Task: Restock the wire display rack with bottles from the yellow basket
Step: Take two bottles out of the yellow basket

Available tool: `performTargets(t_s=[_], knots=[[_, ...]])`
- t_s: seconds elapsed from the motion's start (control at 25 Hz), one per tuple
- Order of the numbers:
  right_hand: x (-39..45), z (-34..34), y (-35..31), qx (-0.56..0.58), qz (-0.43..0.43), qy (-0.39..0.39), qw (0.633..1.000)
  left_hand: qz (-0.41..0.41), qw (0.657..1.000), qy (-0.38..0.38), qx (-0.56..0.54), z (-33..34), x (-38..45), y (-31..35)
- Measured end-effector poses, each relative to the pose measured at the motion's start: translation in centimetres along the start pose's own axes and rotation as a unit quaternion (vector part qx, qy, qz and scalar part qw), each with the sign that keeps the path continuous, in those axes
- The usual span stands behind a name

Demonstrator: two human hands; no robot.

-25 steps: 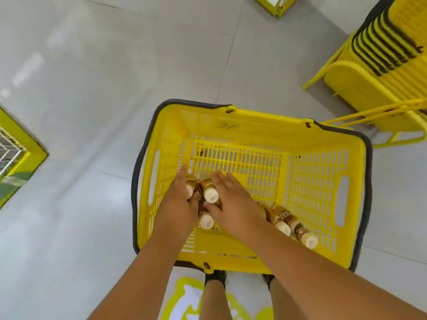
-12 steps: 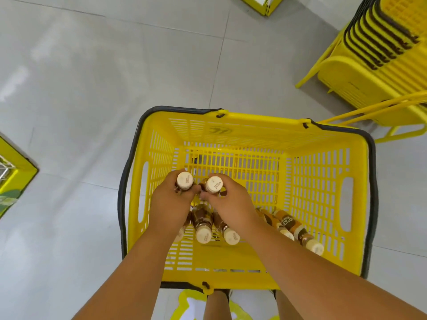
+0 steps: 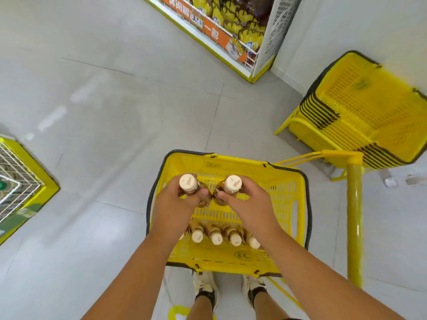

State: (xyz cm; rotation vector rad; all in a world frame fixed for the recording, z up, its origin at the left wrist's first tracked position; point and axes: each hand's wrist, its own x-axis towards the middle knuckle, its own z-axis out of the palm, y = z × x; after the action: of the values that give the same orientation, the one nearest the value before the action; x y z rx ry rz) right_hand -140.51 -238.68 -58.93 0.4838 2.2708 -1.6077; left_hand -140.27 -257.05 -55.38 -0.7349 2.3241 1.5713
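Observation:
The yellow basket (image 3: pixel 286 204) with a black rim stands on the floor in front of my feet. My left hand (image 3: pixel 178 204) grips one brown bottle with a cream cap (image 3: pixel 188 183), held upright above the basket. My right hand (image 3: pixel 247 202) grips a second such bottle (image 3: pixel 233 184) right beside it; the two nearly touch. Several more bottles (image 3: pixel 216 236) lie in a row on the basket's floor, caps toward me. The wire display rack (image 3: pixel 16 181), with a yellow frame, shows at the left edge.
A stack of nested yellow baskets (image 3: pixel 360 112) on a yellow stand sits at the right, with a yellow post (image 3: pixel 354 222) close to my basket. A snack shelf (image 3: pixel 219 26) stands at the far top. Grey tiled floor lies between me and the rack.
Both hands have risen out of the basket, each with a bottle turned upright. The view has tilted up, and the basket now appears lower and smaller.

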Motion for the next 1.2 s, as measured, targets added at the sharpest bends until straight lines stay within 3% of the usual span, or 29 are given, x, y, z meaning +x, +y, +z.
performTargets(t_s=[0.36,0.64,0.88,1.2], knots=[[-10.1,-11.6,-27.7,-0.016,-0.180,-0.032,0.983,0.123,0.980,0.050,-0.151,-11.1,-12.3,24.5],[-16.1,-15.6,-44.4,0.033,-0.268,-0.109,0.957,0.199,0.951,0.150,-0.183,-21.7,-21.0,36.5],[-20.1,-14.9,-52.0,0.044,-0.318,-0.210,0.924,0.222,0.923,0.249,-0.195,-28.0,-27.8,38.3],[-27.1,-4.7,-56.9,0.039,-0.357,-0.322,0.876,0.199,0.900,0.347,-0.174,-37.4,-35.5,34.5]])
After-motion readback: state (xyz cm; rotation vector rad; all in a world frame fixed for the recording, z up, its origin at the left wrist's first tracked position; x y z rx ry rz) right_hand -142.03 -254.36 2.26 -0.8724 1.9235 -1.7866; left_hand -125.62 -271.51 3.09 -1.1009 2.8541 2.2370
